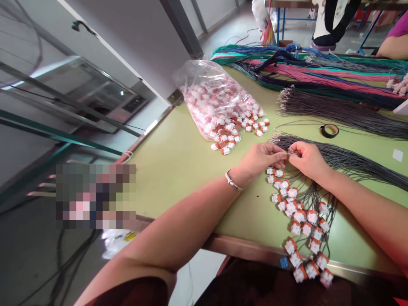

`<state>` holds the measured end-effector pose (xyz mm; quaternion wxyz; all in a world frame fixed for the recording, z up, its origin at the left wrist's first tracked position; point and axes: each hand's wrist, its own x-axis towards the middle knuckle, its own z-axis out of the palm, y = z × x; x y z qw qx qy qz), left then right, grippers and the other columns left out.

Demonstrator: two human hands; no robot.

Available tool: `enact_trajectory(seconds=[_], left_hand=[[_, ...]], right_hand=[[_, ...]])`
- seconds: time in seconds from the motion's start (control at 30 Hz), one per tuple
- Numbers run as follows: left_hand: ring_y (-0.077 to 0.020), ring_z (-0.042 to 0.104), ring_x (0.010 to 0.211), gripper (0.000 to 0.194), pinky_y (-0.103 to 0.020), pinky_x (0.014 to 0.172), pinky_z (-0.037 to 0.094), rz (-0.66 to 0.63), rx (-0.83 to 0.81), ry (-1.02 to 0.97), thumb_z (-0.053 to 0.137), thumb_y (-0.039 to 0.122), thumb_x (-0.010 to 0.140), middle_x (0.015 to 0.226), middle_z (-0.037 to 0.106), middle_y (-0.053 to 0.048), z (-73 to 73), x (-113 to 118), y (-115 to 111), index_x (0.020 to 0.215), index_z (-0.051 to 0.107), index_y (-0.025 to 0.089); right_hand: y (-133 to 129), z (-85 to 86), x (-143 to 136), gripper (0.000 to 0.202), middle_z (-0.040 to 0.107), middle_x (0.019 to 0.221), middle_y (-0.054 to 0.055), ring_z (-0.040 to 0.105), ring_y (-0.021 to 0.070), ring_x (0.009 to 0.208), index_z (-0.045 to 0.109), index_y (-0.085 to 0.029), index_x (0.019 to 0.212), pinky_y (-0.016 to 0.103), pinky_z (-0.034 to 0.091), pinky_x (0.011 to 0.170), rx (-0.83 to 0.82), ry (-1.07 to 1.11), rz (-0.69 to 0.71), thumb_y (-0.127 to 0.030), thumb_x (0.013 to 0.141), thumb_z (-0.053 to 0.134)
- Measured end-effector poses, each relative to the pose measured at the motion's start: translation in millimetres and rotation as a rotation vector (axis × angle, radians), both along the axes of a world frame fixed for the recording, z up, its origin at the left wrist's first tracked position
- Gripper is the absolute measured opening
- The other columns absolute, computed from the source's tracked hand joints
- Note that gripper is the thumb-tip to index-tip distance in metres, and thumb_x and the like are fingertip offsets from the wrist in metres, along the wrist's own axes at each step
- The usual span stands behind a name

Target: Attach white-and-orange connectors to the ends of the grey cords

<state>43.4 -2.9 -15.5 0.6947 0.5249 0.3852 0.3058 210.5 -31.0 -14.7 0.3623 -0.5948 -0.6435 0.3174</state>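
Observation:
My left hand (263,158), with a band at the wrist, is closed in a pinch on a connector (284,157), of which only a bit of orange shows. Touching close by, my right hand (307,158) pinches a thin wire whose metal end points toward the left fingertips. Fingers hide most of the join between the two. Below both hands lie several white-and-orange connectors (299,215) on dark wires, some hanging over the table's front edge. Just behind the hands is a bundle of dark grey wires (347,160) with metal terminals at its left end.
A clear plastic bag (219,91) spills loose connectors (228,138) onto the green table (178,170). Black tape (329,130) lies behind the wire bundle. More grey wires (338,111) and coloured wires (287,63) stretch along the back. A person (334,21) is beyond the table.

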Motion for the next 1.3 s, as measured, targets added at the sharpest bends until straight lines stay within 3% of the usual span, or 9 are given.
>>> enact_trajectory(seconds=[0.17, 0.33, 0.37, 0.47, 0.53, 0.7, 0.93, 1.07, 1.3], left_hand=[[-0.0071, 0.053, 0.047, 0.019, -0.020, 0.047, 0.042, -0.078, 0.146, 0.157, 0.071, 0.030, 0.075, 0.058, 0.063, 0.000, 3.3, 0.5, -1.6, 0.077, 0.068, 0.012], [-0.0086, 0.052, 0.054, 0.014, -0.022, 0.053, 0.041, -0.433, 0.447, 0.416, 0.071, 0.025, 0.072, 0.065, 0.064, 0.000, 16.3, -11.7, -2.5, 0.081, 0.074, 0.015], [-0.0101, 0.054, 0.057, 0.014, -0.024, 0.057, 0.043, -0.427, 0.500, 0.446, 0.070, 0.027, 0.074, 0.068, 0.065, -0.001, 17.4, -15.2, 0.1, 0.080, 0.074, 0.015], [-0.0162, 0.057, 0.070, 0.021, -0.031, 0.070, 0.048, 0.033, 0.715, 0.639, 0.062, 0.031, 0.082, 0.075, 0.065, -0.006, 13.0, -24.2, 16.8, 0.076, 0.072, 0.014], [-0.0203, 0.059, 0.085, 0.018, -0.036, 0.081, 0.048, 0.320, 0.883, 0.754, 0.059, 0.025, 0.084, 0.088, 0.066, -0.009, 5.2, -27.8, 32.3, 0.090, 0.072, 0.014], [-0.0219, 0.059, 0.091, 0.023, -0.038, 0.088, 0.047, 0.139, 1.076, 0.826, 0.051, 0.015, 0.086, 0.093, 0.067, -0.009, -11.0, -29.5, 54.7, 0.080, 0.073, 0.016], [-0.0186, 0.060, 0.081, 0.009, -0.034, 0.080, 0.049, 0.251, 0.932, 0.815, 0.062, 0.018, 0.079, 0.083, 0.068, -0.006, -9.9, -35.6, 53.8, 0.077, 0.071, 0.017], [-0.0141, 0.061, 0.076, 0.026, -0.031, 0.077, 0.050, 0.381, 0.650, 0.478, 0.064, 0.016, 0.076, 0.087, 0.070, -0.005, -3.2, -34.4, 43.3, 0.102, 0.070, 0.015], [-0.0136, 0.065, 0.083, 0.026, -0.031, 0.086, 0.052, 0.135, 0.011, -0.163, 0.082, 0.025, 0.063, 0.089, 0.073, -0.005, 7.3, -18.6, 5.6, 0.087, 0.075, 0.017]], right_hand=[[0.2, 0.4, 3.4, 0.007, 0.052, 0.054, -0.003, 0.043, 0.0102, 0.049, 0.055, -0.019, 0.063, 0.026, 0.033, 0.050, -0.024, 0.099, -0.005, -0.026, 0.065, 0.056], [-0.9, 4.3, 5.5, 0.019, 0.057, 0.056, -0.002, 0.051, 0.0114, 0.049, 0.059, -0.019, 0.073, 0.026, 0.039, 0.050, -0.090, 0.396, -0.104, -0.036, 0.068, 0.065], [-1.0, 4.6, 5.5, 0.020, 0.057, 0.056, -0.003, 0.048, 0.0102, 0.046, 0.060, -0.019, 0.073, 0.025, 0.037, 0.047, -0.118, 0.420, -0.100, -0.037, 0.068, 0.066], [-0.8, 4.9, 5.6, 0.019, 0.051, 0.051, -0.006, 0.036, 0.0062, 0.039, 0.062, -0.018, 0.074, 0.023, 0.025, 0.040, -0.183, 0.447, -0.049, -0.033, 0.065, 0.069], [-0.3, 5.2, 6.5, 0.019, 0.049, 0.051, -0.006, 0.036, 0.0058, 0.042, 0.063, -0.018, 0.074, 0.022, 0.026, 0.040, -0.189, 0.470, -0.012, -0.031, 0.063, 0.070], [1.2, 6.1, 9.8, 0.021, 0.059, 0.063, -0.001, 0.047, 0.0080, 0.053, 0.067, -0.017, 0.075, 0.023, 0.040, 0.048, -0.195, 0.519, 0.049, -0.032, 0.062, 0.072], [-0.9, 6.4, 5.8, 0.018, 0.050, 0.055, -0.005, 0.039, 0.0059, 0.042, 0.061, -0.017, 0.069, 0.022, 0.029, 0.041, -0.184, 0.445, -0.006, -0.033, 0.064, 0.067], [-1.8, 7.2, 4.1, 0.015, 0.046, 0.055, -0.006, 0.034, 0.0056, 0.047, 0.058, -0.017, 0.066, 0.022, 0.027, 0.043, -0.109, 0.413, -0.052, -0.031, 0.065, 0.063], [-8.0, 11.7, -0.4, 0.009, 0.046, 0.056, -0.004, 0.036, 0.0081, 0.052, 0.058, -0.018, 0.068, 0.024, 0.032, 0.050, 0.018, 0.256, -0.064, -0.026, 0.067, 0.058]])
